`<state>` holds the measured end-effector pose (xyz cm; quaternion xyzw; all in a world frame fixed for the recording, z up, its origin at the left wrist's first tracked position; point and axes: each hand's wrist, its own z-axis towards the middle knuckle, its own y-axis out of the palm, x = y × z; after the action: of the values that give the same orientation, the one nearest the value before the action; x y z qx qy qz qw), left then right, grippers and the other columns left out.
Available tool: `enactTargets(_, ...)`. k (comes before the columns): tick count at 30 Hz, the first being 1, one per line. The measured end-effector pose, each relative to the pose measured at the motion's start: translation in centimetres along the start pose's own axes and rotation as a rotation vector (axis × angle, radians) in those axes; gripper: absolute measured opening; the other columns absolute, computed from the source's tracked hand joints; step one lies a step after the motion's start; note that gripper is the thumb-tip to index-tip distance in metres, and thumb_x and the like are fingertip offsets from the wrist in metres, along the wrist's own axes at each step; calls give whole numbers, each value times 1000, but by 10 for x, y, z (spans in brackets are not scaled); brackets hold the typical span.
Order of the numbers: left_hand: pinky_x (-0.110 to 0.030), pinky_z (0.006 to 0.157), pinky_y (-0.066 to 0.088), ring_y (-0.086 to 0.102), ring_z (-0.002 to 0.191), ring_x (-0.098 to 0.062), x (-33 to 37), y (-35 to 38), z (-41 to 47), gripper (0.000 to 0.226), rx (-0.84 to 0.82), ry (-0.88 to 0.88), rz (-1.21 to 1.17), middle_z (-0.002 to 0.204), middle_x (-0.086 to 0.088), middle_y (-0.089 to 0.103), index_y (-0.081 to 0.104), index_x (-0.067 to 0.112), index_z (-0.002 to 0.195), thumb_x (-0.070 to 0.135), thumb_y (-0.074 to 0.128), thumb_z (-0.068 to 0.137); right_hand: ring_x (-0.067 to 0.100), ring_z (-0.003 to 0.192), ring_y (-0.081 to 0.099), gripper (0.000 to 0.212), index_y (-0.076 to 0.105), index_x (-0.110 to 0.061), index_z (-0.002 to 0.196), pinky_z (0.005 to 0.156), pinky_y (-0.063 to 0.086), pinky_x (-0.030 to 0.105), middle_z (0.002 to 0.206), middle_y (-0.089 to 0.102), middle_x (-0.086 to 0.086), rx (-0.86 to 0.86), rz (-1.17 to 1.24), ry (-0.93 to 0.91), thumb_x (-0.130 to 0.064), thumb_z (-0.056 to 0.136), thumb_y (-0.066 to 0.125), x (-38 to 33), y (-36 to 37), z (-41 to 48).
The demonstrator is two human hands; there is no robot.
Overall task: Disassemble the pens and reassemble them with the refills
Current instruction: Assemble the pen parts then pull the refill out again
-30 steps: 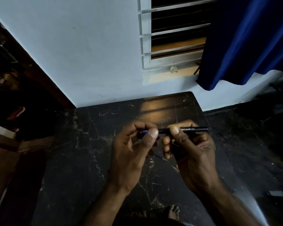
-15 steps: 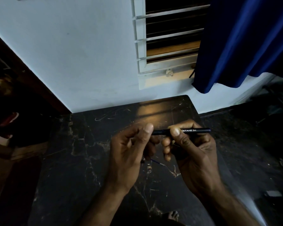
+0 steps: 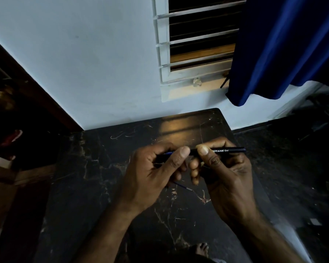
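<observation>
You hold the black pen (image 3: 219, 150) level above the dark marbled desk (image 3: 95, 168). Your right hand (image 3: 228, 173) has its grip closed around the barrel, thumb on top near the printed letters. Your left hand (image 3: 152, 173) pinches the pen's other end, where a blue part shows. A thin blue refill (image 3: 181, 186) shows below, between your hands.

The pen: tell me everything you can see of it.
The pen is a slim, dark barrel, plastic by its look, with white print ending "OTANE Gel". It lies level above the table. The right hand pinches its middle; the left hand grips its left end, where blue shows. Its right end sticks out free.
</observation>
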<state>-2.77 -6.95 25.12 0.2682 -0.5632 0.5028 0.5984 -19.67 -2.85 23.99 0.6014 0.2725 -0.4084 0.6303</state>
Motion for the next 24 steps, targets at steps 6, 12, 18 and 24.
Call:
enactTargets(6,-25,53,54,68,61,-14,-2,-2,2,23,-17,143,53,75,4,67,71,16,90,29,61,107,22,57,65,7,67,-6,90,48,51,30,71,69,15,-44,27,36,-10,96,67,-5,1,-1)
enactTargets(12,-21,64,47,58,68,-12,-1,-4,13,22,-32,399,371,77,0,59,71,-3,85,14,67,99,16,54,64,13,67,-8,91,48,51,25,69,68,9,-50,79,91,-19,96,70,-3,-7,0)
enactTargets(18,-26,72,56,66,88,-13,-54,-3,16,27,-125,271,191,102,5,66,66,14,112,38,57,104,20,57,64,11,73,-12,89,49,52,28,70,68,12,92,44,119,-22,92,76,15,-16,-6)
enactTargets(24,-34,76,63,71,88,0,-197,11,-8,20,-85,-317,408,99,16,72,67,36,108,19,69,99,23,65,66,10,67,-5,97,53,53,30,76,69,15,179,45,90,-14,95,71,12,-33,-14)
